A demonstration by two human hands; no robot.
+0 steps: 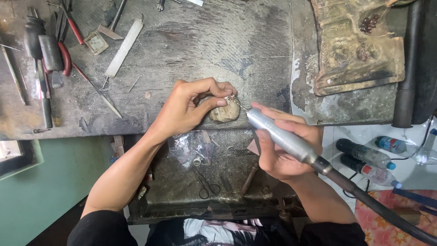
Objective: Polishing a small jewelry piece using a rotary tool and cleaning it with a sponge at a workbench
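- Two hands meet at the frame's middle, on the front edge of a worn grey worktop (191,41).
- Pliers (63,54), a white bar (124,48) and thin rods lie upper left; scissors (207,186) sit in the tray (182,200) below; plastic bottles (364,157) lie lower right.
- Left hand (186,109): fingers pinched together on a small ring (231,97), held against a pale lump (225,111).
- Right hand (284,148): fingers wrapped round a silver rotary tool (277,134), its tip touching the ring.

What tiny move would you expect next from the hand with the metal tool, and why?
Probably a slight nudge of the bit forward onto the small ring. The right hand holds the silver rotary handpiece with its thin tip right at the ring, which the left hand pinches against the worn bench peg.
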